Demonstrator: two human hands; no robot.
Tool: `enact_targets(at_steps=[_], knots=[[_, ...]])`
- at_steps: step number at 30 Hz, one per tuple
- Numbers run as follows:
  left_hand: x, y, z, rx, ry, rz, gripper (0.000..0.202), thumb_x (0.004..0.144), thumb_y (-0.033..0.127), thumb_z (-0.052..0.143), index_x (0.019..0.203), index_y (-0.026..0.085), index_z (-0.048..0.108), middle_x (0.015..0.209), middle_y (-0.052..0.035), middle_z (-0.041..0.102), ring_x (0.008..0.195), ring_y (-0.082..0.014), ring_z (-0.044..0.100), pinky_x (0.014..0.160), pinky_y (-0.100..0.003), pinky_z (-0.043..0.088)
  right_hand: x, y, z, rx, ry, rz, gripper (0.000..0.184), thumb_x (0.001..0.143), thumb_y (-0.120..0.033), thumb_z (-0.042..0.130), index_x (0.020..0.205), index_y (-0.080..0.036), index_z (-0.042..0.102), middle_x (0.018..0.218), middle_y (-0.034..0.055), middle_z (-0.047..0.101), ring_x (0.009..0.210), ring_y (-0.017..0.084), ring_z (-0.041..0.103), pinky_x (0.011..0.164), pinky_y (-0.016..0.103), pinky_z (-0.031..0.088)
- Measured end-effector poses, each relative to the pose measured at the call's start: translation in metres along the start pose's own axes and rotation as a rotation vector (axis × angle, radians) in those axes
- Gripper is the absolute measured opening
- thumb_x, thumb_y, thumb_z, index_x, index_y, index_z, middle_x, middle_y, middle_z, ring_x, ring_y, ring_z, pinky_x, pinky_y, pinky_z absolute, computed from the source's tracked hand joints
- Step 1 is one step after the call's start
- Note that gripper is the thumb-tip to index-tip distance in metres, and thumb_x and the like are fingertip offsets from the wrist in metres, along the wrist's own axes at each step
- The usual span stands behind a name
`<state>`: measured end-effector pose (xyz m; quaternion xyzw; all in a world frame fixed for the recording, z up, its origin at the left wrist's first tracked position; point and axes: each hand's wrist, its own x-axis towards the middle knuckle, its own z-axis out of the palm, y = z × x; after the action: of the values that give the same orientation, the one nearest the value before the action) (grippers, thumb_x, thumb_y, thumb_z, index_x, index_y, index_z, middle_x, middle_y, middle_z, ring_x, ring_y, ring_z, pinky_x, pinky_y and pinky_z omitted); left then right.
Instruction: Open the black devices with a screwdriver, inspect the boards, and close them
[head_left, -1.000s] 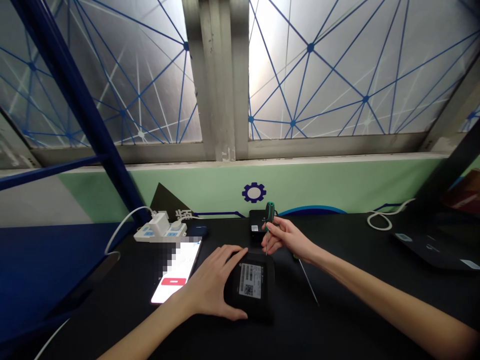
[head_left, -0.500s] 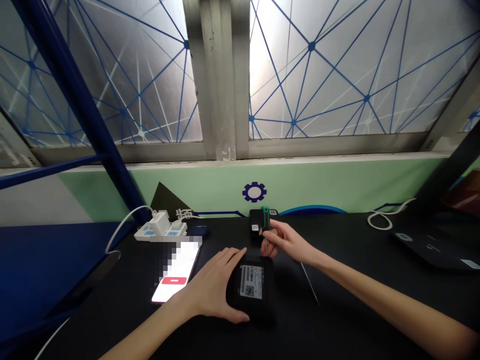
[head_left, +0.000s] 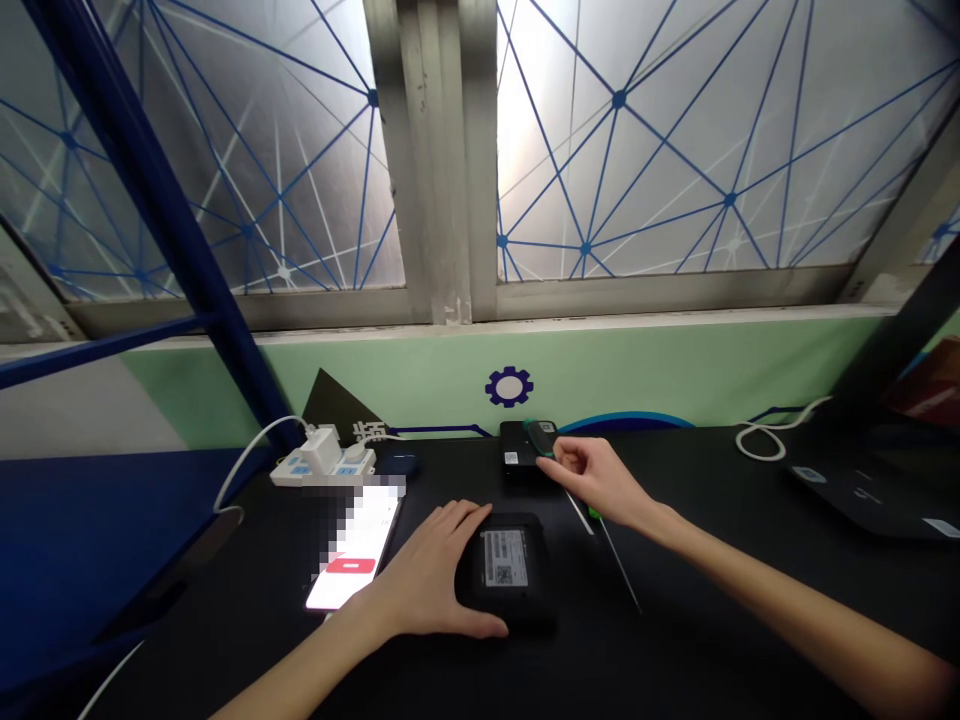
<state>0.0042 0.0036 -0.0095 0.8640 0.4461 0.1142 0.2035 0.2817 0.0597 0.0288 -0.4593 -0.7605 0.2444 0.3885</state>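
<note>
My left hand [head_left: 439, 575] is wrapped around the left side of a flat black box-like device [head_left: 534, 600], with fingers along its far edge and the thumb at its near edge. The device lies on the table, a printed label with a square code facing up. Beyond it, my right hand [head_left: 592, 475] pinches a screwdriver with a dark green handle [head_left: 538, 438]. The screwdriver is tilted, its metal shaft pointing down to the right, apart from the device. Below that hand lies a second thin metal rod [head_left: 621, 566] with a bright green part [head_left: 594, 513], partly hidden.
A second black box [head_left: 516, 462] stands behind, near the wall. Left are a lit phone [head_left: 352, 567] and a white power strip [head_left: 289, 470] with a charger [head_left: 322, 447]. On the right lie a flat black device [head_left: 862, 500] and a white cable [head_left: 761, 455].
My right hand has drawn the screwdriver away from the device's far edge, moving right. The screwdriver has gone from upright to tilted. My left hand stays on the device.
</note>
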Motion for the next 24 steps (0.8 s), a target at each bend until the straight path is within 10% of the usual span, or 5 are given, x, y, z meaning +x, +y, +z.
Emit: enact_targets(at_steps=[8,14,24], knots=[[-0.003,0.001,-0.005,0.03,0.028,0.043,0.112,0.069,0.078,0.073,0.159,0.026,0.028,0.157,-0.0142,0.038,0.144,-0.043,0.033,0.117,-0.063,0.025,-0.04,0.011,0.014,-0.629,-0.09,0.004,0.04,0.083,-0.036,0.06,0.052,-0.02,0.04,0.049,0.0004,0.053,0.049,0.015,0.048,0.052,0.028,0.023],[-0.001,0.007,-0.014,0.05,0.252,0.004,0.033,0.107,0.042,0.035,0.124,0.025,0.058,0.118,-0.0065,0.063,0.102,-0.0231,0.064,0.085,-0.035,0.051,-0.045,0.016,0.019,-0.842,-0.169,-0.033,0.036,0.084,-0.036,0.057,0.053,-0.019,0.053,0.056,0.0073,0.064,0.051,0.019,0.059,0.051,0.029,0.018],[0.001,0.004,-0.007,0.164,0.129,-0.176,0.025,0.102,0.025,0.037,0.08,0.022,0.049,0.069,0.0005,0.058,0.058,-0.0176,0.058,0.051,-0.027,0.027,-0.045,0.008,0.009,-0.867,-0.197,-0.022,0.038,0.086,-0.038,0.058,0.053,-0.018,0.056,0.056,0.0073,0.063,0.053,0.022,0.062,0.05,0.03,0.023]])
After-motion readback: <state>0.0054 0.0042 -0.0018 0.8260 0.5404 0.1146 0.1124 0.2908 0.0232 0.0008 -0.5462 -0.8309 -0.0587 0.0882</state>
